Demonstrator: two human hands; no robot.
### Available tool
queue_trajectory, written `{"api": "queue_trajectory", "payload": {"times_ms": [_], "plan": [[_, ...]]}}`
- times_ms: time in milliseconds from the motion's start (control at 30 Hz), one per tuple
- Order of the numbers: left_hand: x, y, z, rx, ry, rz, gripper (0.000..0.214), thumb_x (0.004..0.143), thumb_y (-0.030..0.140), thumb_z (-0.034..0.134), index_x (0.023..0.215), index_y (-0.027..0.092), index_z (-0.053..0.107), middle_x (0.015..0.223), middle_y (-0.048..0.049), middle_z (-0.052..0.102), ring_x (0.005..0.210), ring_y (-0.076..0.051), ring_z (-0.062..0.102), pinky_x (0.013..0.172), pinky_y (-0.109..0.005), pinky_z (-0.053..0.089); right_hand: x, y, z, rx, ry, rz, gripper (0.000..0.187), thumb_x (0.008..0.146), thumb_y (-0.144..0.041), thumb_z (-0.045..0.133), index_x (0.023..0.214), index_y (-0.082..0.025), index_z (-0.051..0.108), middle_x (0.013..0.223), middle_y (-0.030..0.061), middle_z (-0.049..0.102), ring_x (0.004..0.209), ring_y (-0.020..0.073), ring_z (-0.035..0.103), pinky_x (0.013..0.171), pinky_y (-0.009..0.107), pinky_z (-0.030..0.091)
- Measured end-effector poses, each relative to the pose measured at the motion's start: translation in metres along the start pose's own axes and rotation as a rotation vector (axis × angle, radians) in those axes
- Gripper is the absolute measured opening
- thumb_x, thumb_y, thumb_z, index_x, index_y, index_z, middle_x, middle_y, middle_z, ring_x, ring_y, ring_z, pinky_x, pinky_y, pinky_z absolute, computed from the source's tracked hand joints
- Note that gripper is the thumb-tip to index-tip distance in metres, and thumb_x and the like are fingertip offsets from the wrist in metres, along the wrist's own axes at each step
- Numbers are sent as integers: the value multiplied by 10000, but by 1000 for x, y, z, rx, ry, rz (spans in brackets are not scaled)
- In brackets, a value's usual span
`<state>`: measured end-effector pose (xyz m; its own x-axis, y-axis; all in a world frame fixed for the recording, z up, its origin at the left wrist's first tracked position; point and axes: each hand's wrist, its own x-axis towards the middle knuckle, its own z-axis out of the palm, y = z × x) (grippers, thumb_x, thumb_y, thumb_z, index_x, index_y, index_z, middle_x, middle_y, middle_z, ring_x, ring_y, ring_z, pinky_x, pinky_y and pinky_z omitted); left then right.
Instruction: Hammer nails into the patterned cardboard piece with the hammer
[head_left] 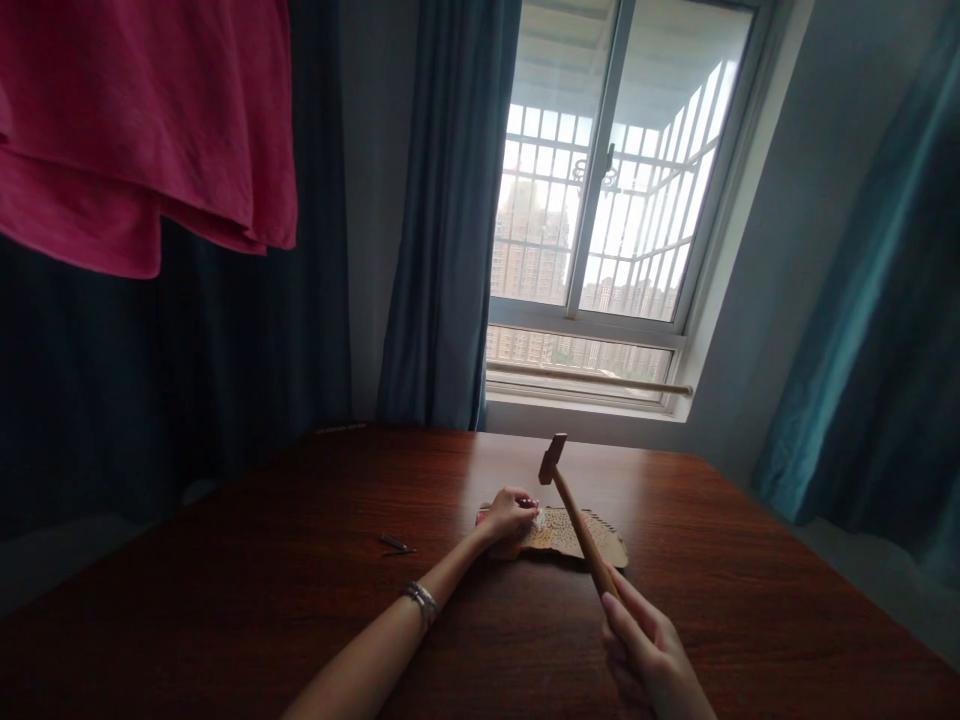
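Hammer (579, 527) raised near dotted sheet (559, 531).
I have right hand (646, 640) clamped round hammer, left hand (510, 513) pinching small dark-red object (528, 503).

The hammer handle (581, 527) looks like smooth wood, the table (225, 600) glossy wood.

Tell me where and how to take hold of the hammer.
Grip the hammer low on its slim wooden handle, probably coming from the near right side, as the right hand does. It slants up and leftward in the view, away from the wearer, with the blocky head at the far end, so the near end seems easiest to wrap fingers around.
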<state>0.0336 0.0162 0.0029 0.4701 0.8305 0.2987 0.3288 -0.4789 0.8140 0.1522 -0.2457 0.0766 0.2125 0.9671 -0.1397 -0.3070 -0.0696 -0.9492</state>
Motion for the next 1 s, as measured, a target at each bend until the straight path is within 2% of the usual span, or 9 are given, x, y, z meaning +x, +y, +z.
{"api": "queue_trajectory", "payload": {"times_ms": [67,167,267,467,667,900,1000], "plan": [[-1,1,0,5,0,-11,267,648,348,607,763,120,684,723,-37,671,693,-157,587,590,-207,390,1,-3,3,-8,-10,11,803,663,-523,643,1337,-199,350,465,-109,326,309,-8,168,292,106,93],[0,0,-1,20,-2,-15,263,652,343,596,761,120,685,723,-30,672,697,-156,587,598,-209,389,4,3,4,-12,-15,23,835,634,-542,656,1327,-177,365,475,-102,357,316,-9,164,289,106,83],[1,-3,0,21,-5,-6,260,650,334,593,753,115,686,714,-31,670,696,-156,587,596,-208,388,7,11,2,-21,5,26,876,600,-558,676,1312,-140,381,468,-104,352,330,-8,163,295,106,73],[1,-4,0,-19,-15,-10,256,649,326,592,770,121,686,747,-36,677,719,-157,593,615,-208,403,6,14,-1,22,-4,-15,859,616,-532,678,1319,-144,371,446,-119,317,316,-8,142,298,123,83],[0,1,-3,25,-20,-11,242,650,320,591,747,118,683,721,-35,671,699,-156,587,594,-206,392,4,28,-4,26,49,-16,921,573,-562,698,1316,-117,386,426,-116,302,337,5,209,331,122,125],[-2,4,-2,6,-17,-34,261,645,337,611,776,123,682,748,-39,675,716,-158,588,611,-207,404,-3,3,0,12,10,-33,814,646,-520,663,1324,-166,383,440,-120,278,309,3,185,295,120,100],[-1,2,-1,-13,-9,-17,262,646,334,608,768,113,680,739,-44,672,704,-155,589,607,-205,405,3,5,1,4,-7,-22,831,657,-521,650,1343,-166,343,445,-119,312,300,-5,164,285,119,100]]}}
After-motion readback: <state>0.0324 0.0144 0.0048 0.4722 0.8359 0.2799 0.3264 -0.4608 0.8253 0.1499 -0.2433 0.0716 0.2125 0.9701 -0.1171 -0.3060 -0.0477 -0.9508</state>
